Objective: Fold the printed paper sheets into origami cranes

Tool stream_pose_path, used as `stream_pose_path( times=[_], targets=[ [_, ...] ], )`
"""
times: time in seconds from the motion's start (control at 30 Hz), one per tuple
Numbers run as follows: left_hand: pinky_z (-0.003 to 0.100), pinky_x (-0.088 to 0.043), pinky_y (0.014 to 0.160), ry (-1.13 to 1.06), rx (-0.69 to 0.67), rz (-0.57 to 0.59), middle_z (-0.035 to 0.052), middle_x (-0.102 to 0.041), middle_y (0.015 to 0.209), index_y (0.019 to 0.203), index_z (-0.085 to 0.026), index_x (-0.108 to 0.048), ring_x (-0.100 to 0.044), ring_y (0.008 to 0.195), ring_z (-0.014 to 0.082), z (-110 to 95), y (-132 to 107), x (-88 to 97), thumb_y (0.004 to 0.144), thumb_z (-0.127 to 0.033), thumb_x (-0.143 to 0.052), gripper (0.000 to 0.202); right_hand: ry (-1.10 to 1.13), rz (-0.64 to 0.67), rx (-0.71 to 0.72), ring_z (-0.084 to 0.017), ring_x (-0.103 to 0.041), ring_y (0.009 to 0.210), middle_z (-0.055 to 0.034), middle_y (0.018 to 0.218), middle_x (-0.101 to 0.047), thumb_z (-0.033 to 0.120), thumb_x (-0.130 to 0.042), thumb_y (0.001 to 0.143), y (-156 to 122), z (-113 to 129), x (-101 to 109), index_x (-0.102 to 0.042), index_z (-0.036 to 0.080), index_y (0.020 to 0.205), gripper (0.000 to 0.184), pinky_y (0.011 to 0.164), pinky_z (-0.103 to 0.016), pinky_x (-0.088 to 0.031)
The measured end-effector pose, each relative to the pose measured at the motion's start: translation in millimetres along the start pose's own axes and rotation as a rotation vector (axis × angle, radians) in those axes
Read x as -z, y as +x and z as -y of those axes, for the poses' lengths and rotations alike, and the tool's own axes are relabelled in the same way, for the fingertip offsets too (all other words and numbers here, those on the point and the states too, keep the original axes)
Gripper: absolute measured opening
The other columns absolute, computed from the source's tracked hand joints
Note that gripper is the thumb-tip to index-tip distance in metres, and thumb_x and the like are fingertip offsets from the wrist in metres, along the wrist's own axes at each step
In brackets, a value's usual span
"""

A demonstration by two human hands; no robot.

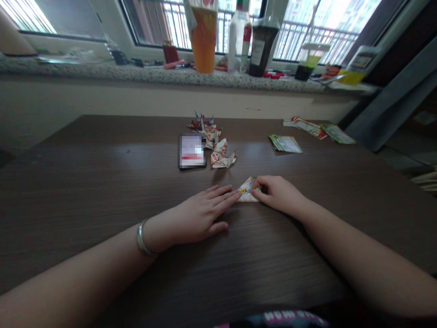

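Note:
A small folded piece of printed paper (246, 190) lies on the dark wooden table (102, 182) in front of me. My left hand (198, 214) rests flat on the table, fingers stretched out, with the fingertips pressing the paper's left edge. A silver bangle circles that wrist. My right hand (278, 192) has its fingers curled and pinches the paper's right side. Beyond the paper sits a row of several folded paper cranes (213, 141).
A dark phone (191, 151) lies beside the cranes. Stacks of printed paper (285, 143) and more sheets (305, 125) lie at the back right. The stone windowsill (153, 75) holds an orange drink cup (204, 38), bottles and other cups.

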State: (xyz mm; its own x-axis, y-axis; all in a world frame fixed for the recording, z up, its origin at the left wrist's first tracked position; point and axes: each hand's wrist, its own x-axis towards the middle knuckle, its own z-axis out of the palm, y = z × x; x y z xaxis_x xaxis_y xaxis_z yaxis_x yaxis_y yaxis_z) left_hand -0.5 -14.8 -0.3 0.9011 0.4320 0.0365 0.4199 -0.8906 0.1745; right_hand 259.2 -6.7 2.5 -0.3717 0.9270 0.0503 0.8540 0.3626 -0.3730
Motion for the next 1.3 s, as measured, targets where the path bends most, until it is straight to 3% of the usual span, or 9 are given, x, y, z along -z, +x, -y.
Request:
stream_pose_path(
  times=[0.13, 0.53, 0.73, 1.0, 1.17, 1.3],
  targets=[
    [0.042, -0.019, 0.117, -0.005, -0.023, -0.001, 0.0071, -0.026, 0.155, 0.15, -0.021, -0.021, -0.02, 0.144, 0.0252, 0, 1, -0.6, 0.095, -0.042, -0.045, 0.063, -0.038, 0.015, -0.019, -0.016, -0.059, 0.067, -0.0039, 0.079, -0.07, 0.036, -0.057, 0.085, 2, -1, 0, -0.066, 0.02, 0.082, 0.018, 0.058, -0.025, -0.037],
    [0.047, -0.022, 0.117, -0.072, -0.001, 0.053, 0.0069, -0.027, 0.155, 0.149, -0.022, -0.026, -0.019, 0.144, 0.0285, -3, 1, 7.6, 0.092, -0.039, -0.052, 0.065, -0.084, 0.023, -0.023, -0.016, -0.06, 0.069, -0.0025, 0.081, -0.07, 0.038, -0.057, 0.087, 2, -6, 0, -0.063, 0.021, 0.081, 0.019, 0.059, -0.025, -0.036],
    [0.049, -0.028, 0.114, -0.103, -0.02, 0.025, 0.0077, -0.038, 0.15, 0.146, -0.023, -0.032, -0.026, 0.142, 0.0306, -1, 3, 9.6, 0.089, -0.038, -0.057, 0.064, -0.076, 0.031, -0.02, -0.016, -0.06, 0.07, -0.0025, 0.082, -0.069, 0.035, -0.058, 0.087, 1, -6, 0, -0.062, 0.021, 0.08, 0.017, 0.06, -0.026, -0.037],
    [0.044, -0.039, 0.109, -0.125, -0.09, -0.105, 0.005, -0.055, 0.137, 0.139, -0.024, -0.045, -0.041, 0.134, 0.0252, 7, 3, 4.4, 0.092, -0.03, -0.053, 0.048, -0.086, 0.045, -0.017, -0.016, -0.059, 0.067, -0.0027, 0.08, -0.068, 0.033, -0.058, 0.087, 1, -15, 3, -0.062, 0.021, 0.08, 0.014, 0.058, -0.025, -0.038],
    [0.046, -0.04, 0.108, -0.09, -0.078, -0.106, 0.0053, -0.055, 0.137, 0.138, -0.023, -0.046, -0.042, 0.133, 0.0271, 6, 3, 2.9, 0.091, -0.031, -0.054, 0.049, -0.088, -0.026, 0.117, -0.017, -0.059, 0.078, -0.0044, 0.085, -0.064, 0.03, -0.056, 0.088, 2, -20, 6, -0.061, 0.019, 0.081, 0.014, 0.068, -0.027, -0.043],
    [0.046, -0.041, 0.107, -0.057, -0.062, -0.103, 0.0055, -0.056, 0.135, 0.137, -0.023, -0.048, -0.044, 0.131, 0.0276, 3, 4, 5.7, 0.09, -0.03, -0.056, 0.048, -0.135, -0.101, 0.303, -0.022, -0.055, 0.095, -0.0077, 0.095, -0.064, 0.031, -0.055, 0.089, -1, -7, 9, -0.066, 0.02, 0.094, 0.017, 0.083, -0.034, -0.043]
  ],
)
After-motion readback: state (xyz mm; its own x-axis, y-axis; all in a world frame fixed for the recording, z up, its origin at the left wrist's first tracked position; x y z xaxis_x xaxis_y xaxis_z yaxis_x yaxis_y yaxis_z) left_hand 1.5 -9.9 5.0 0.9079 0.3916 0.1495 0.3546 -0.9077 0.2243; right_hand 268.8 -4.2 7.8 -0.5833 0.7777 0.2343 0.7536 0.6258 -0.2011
